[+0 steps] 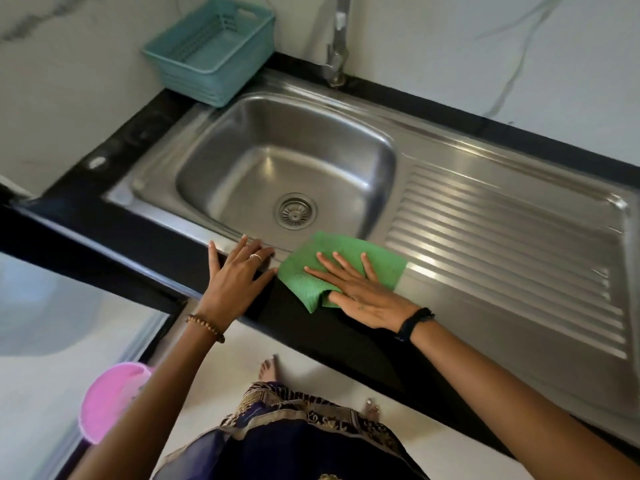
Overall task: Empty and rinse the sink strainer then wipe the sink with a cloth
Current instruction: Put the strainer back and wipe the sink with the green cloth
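A steel sink point(221, 140) is set into a black counter, with a round metal strainer point(295, 212) seated in its drain. A green cloth point(377, 258) lies flat on the sink's front rim, partly over the counter edge. My right hand point(356, 289) presses on the cloth with straight, spread fingers. Just left of the cloth, my left hand point(239, 268) rests flat on the front rim and counter edge and holds nothing.
A ribbed steel drainboard point(502, 244) runs to the right of the basin. A teal plastic basket point(211, 50) stands at the back left corner, and a tap point(337, 46) rises behind the basin. A pink tub point(110, 400) sits on the floor at lower left.
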